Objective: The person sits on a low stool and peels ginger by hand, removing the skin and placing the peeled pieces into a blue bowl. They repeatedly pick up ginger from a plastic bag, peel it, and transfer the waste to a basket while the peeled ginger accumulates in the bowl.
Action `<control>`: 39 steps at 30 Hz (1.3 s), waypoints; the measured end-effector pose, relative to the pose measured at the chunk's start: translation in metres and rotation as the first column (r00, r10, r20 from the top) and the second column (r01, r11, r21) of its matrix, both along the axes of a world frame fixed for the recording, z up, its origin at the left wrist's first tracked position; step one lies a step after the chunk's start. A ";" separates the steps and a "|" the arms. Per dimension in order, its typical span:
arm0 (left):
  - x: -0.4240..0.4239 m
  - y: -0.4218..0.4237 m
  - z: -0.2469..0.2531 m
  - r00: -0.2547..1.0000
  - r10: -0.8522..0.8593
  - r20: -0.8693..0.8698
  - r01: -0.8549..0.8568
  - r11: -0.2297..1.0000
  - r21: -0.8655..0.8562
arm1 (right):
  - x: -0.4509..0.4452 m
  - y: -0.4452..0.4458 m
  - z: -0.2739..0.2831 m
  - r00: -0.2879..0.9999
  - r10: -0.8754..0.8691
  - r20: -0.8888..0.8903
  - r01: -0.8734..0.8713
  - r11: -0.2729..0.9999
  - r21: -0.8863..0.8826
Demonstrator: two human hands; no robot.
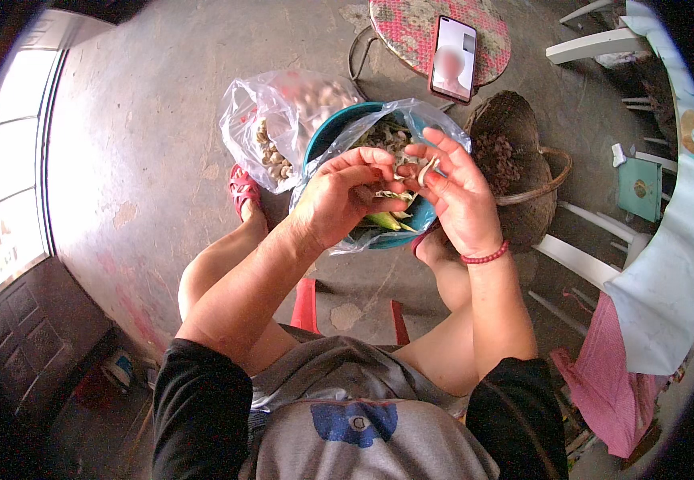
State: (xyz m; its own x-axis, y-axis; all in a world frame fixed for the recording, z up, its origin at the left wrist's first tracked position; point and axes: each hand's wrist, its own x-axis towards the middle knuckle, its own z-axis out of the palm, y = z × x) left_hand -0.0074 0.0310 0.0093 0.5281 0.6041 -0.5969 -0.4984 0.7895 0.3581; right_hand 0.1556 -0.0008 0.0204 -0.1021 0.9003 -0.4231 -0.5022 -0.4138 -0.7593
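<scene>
My right hand [458,186], with a red bead bracelet at the wrist, pinches a thin, pale, curved piece of peel or shell [426,172]. My left hand [347,192] is close beside it with its fingers curled inward. A small pale bit shows near those fingertips, but whether they grip it is unclear. Both hands are above a teal basin [329,126] lined with a clear plastic bag [353,135]. Dry peels or shells [390,135] and a yellow-green husk [384,221] lie inside, partly hidden by my hands.
A clear bag of tan pieces, perhaps nuts or garlic [275,159], rests left of the basin. A handled wicker basket [530,180] with reddish-brown bits stands right. Beyond, a phone [453,60] showing a person lies on a round patterned stool [398,30]. White chair parts [599,47] border the right.
</scene>
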 end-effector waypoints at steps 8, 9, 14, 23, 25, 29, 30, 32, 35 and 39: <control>-0.004 -0.010 -0.018 0.949 -0.254 -0.189 0.286 0.943 0.170 | -0.009 -0.003 0.001 0.950 0.052 0.309 -0.114 0.976 0.187; -0.005 -0.010 -0.021 0.947 -0.253 -0.198 0.291 0.936 0.197 | -0.009 -0.003 0.000 0.939 0.061 0.340 -0.132 0.973 0.190; -0.004 -0.010 -0.021 0.969 -0.234 -0.078 0.244 0.957 0.156 | -0.005 -0.005 -0.003 0.925 0.082 0.372 -0.139 0.982 0.129; -0.007 -0.007 -0.031 0.986 -0.005 0.165 -0.005 0.998 0.061 | -0.001 -0.003 0.000 0.863 0.172 0.475 -0.221 0.974 0.051; -0.004 -0.007 -0.030 0.990 -0.019 0.137 0.005 0.995 0.101 | -0.004 -0.006 -0.003 0.764 0.217 0.607 -0.305 0.951 0.044; 0.000 -0.010 -0.021 0.995 -0.057 -0.078 0.075 0.967 0.242 | -0.006 -0.007 -0.009 0.542 0.205 0.815 -0.484 0.869 0.103; 0.000 -0.010 -0.021 0.986 -0.075 -0.150 0.119 0.945 0.304 | -0.007 -0.007 -0.009 0.559 0.199 0.805 -0.487 0.864 0.124; -0.002 -0.009 -0.022 0.951 -0.095 -0.295 0.216 0.885 0.412 | -0.009 -0.008 -0.008 0.591 0.189 0.784 -0.492 0.855 0.165; -0.004 -0.008 -0.021 0.884 -0.107 -0.456 0.356 0.786 0.506 | -0.007 -0.011 -0.012 0.639 0.193 0.745 -0.485 0.853 0.195; -0.006 -0.008 -0.021 0.822 -0.093 -0.561 0.462 0.683 0.565 | -0.007 -0.004 0.000 0.624 0.281 0.729 -0.522 0.844 0.122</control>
